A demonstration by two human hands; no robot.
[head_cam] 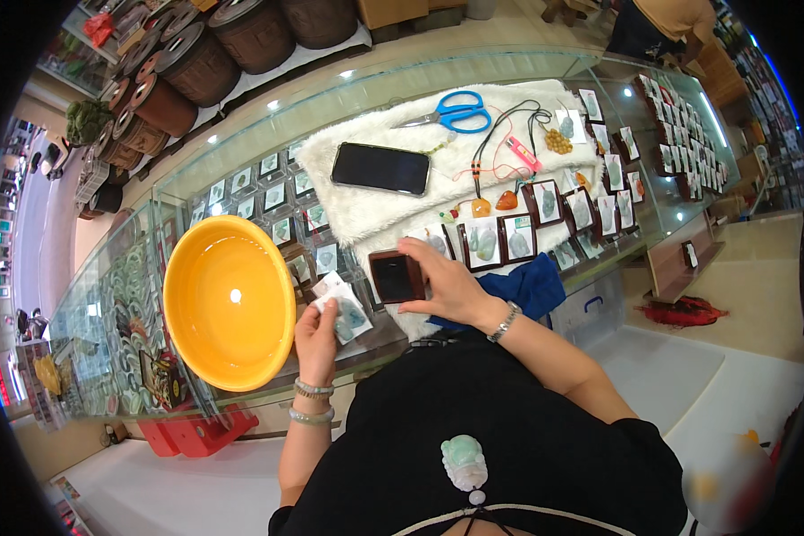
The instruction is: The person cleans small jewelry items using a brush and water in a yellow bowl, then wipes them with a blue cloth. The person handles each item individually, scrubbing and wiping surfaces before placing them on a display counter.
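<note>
Between thumb and fingers, my left hand holds a white card with a green jade pendant on it, just right of a yellow plastic basin of water. My right hand grips a small dark box with a black inside, at the near left edge of a white plush cloth. Carded pendants in dark frames lie in a row right of that hand. A blue cloth is bunched beside my right wrist.
A black smartphone, blue-handled scissors, a pink lighter and corded amber-coloured pendants lie on the plush cloth. Beneath is a glass display case with jade pieces. Lidded brown tubs stand beyond; a person is at the far right.
</note>
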